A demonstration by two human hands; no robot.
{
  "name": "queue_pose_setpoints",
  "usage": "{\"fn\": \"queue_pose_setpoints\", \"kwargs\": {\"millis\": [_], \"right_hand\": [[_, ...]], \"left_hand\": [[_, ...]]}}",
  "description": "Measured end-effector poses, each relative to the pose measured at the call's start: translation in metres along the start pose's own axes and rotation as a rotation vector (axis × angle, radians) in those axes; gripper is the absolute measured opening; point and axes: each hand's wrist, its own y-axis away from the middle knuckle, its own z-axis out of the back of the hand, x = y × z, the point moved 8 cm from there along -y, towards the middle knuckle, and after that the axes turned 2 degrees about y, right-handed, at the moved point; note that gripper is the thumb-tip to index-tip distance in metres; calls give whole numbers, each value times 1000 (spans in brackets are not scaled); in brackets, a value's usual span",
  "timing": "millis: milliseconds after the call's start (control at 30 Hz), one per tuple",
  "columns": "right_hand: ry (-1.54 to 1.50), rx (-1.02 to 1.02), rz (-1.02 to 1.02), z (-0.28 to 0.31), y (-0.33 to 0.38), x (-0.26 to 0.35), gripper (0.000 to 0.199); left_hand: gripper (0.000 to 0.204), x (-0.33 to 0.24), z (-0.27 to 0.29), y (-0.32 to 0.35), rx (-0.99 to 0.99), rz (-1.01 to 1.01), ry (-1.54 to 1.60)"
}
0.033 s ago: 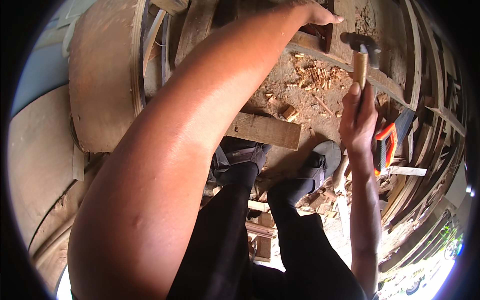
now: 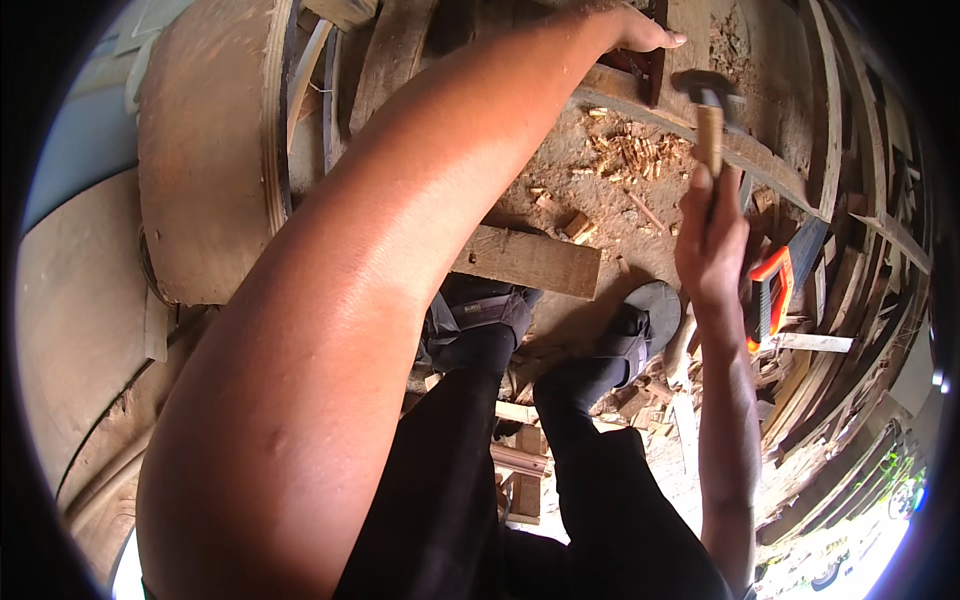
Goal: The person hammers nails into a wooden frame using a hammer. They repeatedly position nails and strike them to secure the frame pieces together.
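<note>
My right hand [image 2: 713, 245] is closed around the wooden handle of a hammer [image 2: 709, 130]. The hammer's dark metal head points away from me, above a wooden beam [image 2: 770, 170], and is slightly smeared by motion. At the far end, my left hand [image 2: 645, 30] reaches to the top edge beside an upright wooden board [image 2: 686, 70]. Its thumb is stretched out to the right against the wood. The other fingers are hidden, so whether they grip anything does not show.
An orange-and-black handsaw [image 2: 772, 290] leans by my right forearm among stacked wood strips [image 2: 850, 290]. Between my feet and the beam lie a short plank [image 2: 530, 262] and wood chips [image 2: 640, 155]. A curved plywood panel [image 2: 205, 150] stands on the left.
My right hand and the hammer have shifted slightly left, the hammer head a little lower in the picture. The left arm keeps its place.
</note>
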Motion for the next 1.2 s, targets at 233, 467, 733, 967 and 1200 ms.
{"fn": "queue_pose_setpoints", "kwargs": {"millis": [233, 467, 733, 967, 1200], "right_hand": [[-154, -1, -100, -6, 5, 2, 38], [-553, -34, -429, -20, 102, -39, 36], [-764, 8, -475, -69, 161, -68, 24], [-637, 56, -409, -74, 159, -77, 31], [-592, 64, -400, -55, 140, -66, 31]], "left_hand": [[98, 40, 12, 6, -254, 61, 60], [42, 4, 57, 178, -505, -77, 407], [15, 31, -5, 330, -391, -255, 190], [13, 51, -1, 407, -448, -327, -53], [19, 5, 32, 316, -448, -405, 154]]}}
